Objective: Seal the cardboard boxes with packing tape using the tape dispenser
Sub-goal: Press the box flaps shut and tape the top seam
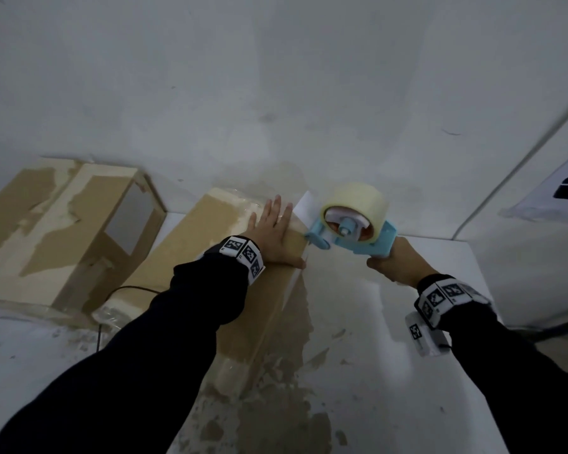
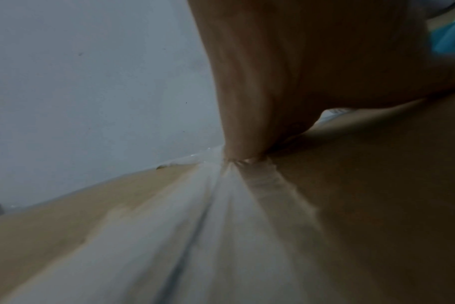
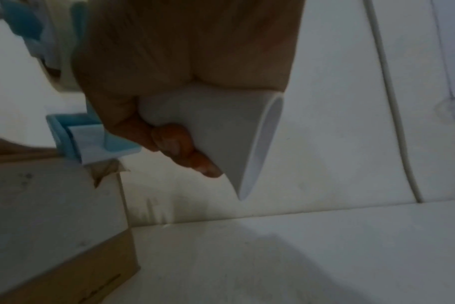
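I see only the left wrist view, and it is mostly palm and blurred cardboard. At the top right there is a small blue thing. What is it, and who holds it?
Observer: It is the blue tape dispenser; the right hand grips its white handle.
Operator: Does the dispenser touch the box that my hand presses?
Observer: Its front end sits at the right edge of the box, beside the left hand, which lies flat with straight fingers.
Operator: Is there another box?
Observer: Yes, a second box stands farther left on the white table, apart from the first.
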Action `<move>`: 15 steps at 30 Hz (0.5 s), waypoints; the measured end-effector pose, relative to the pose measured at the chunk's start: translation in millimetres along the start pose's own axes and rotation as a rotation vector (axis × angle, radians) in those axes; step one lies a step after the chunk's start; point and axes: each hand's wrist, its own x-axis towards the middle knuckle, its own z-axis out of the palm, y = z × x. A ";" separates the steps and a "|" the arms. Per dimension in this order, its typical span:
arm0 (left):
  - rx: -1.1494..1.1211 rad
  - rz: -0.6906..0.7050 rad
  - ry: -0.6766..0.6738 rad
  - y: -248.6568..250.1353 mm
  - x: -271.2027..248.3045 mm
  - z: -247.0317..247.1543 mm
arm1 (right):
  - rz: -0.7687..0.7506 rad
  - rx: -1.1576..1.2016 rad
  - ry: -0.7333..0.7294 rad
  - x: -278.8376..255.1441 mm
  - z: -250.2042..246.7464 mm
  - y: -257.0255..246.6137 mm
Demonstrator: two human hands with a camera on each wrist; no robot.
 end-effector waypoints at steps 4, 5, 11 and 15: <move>-0.016 -0.045 0.009 0.7 -3.2 0.7 | 0.098 0.083 0.009 5.2 4.0 1.8; -0.017 -0.051 0.011 1.2 -3.4 0.7 | 0.141 0.127 0.009 4.5 6.8 2.4; 0.000 -0.085 0.007 6.0 -5.9 -0.5 | 0.246 0.539 0.002 -8.5 33.3 0.8; -0.013 -0.116 0.019 9.8 -8.4 -0.1 | 0.254 0.504 0.103 -11.5 36.6 -2.9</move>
